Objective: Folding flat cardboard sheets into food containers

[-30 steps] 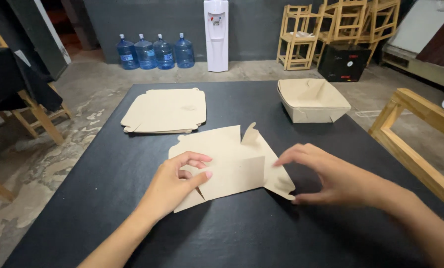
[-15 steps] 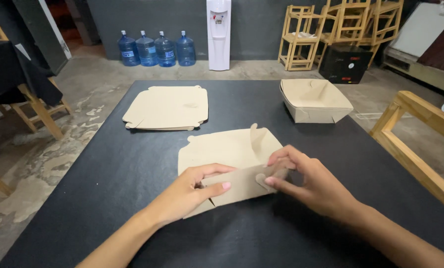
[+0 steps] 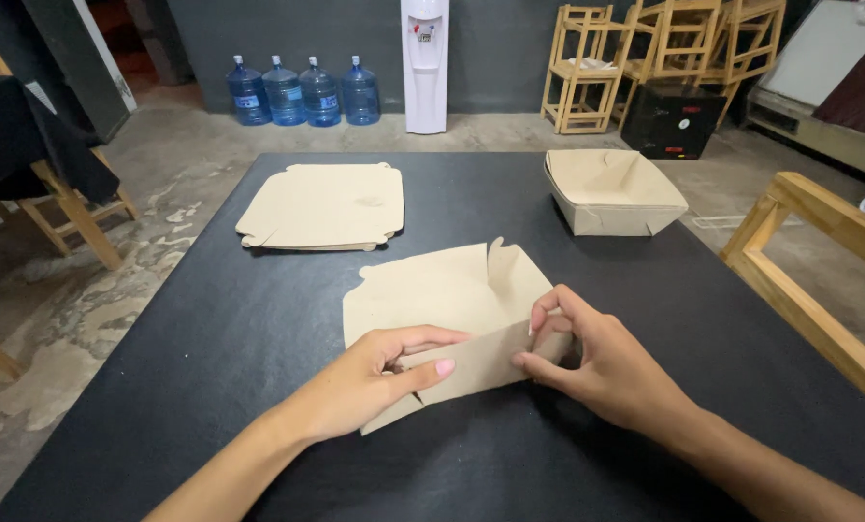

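A: In the head view, what sits at the centre of the frame?

B: A flat tan cardboard box blank [image 3: 442, 309], lying on the black rectangular table [image 3: 259, 329]. Its near flap is raised along the fold, while the rest of the sheet lies flat toward the upper middle of the frame.

A: And the hands?

B: The left hand [image 3: 370, 382], lower centre-left, pinches the raised flap between thumb and fingers. The right hand [image 3: 597, 362], lower centre-right, grips the flap's right end and the corner tab there, fingers curled around it. Both are closed on the same blank.

A: How far along does the folding look?

B: Early, judging by the sheet. One side wall stands up; the far wall and the left side lie unfolded, and no corner appears locked. The small upright tab at the far edge is only loosely lifted.

A: Anything finished nearby?

B: Yes. In the upper right of the frame, a folded tan cardboard tray [image 3: 611, 191] stands assembled with all four walls up. In the upper left, a stack of flat tan cardboard blanks [image 3: 324, 206] lies unfolded. So one tray looks done, one is in hand, and the stack remains.
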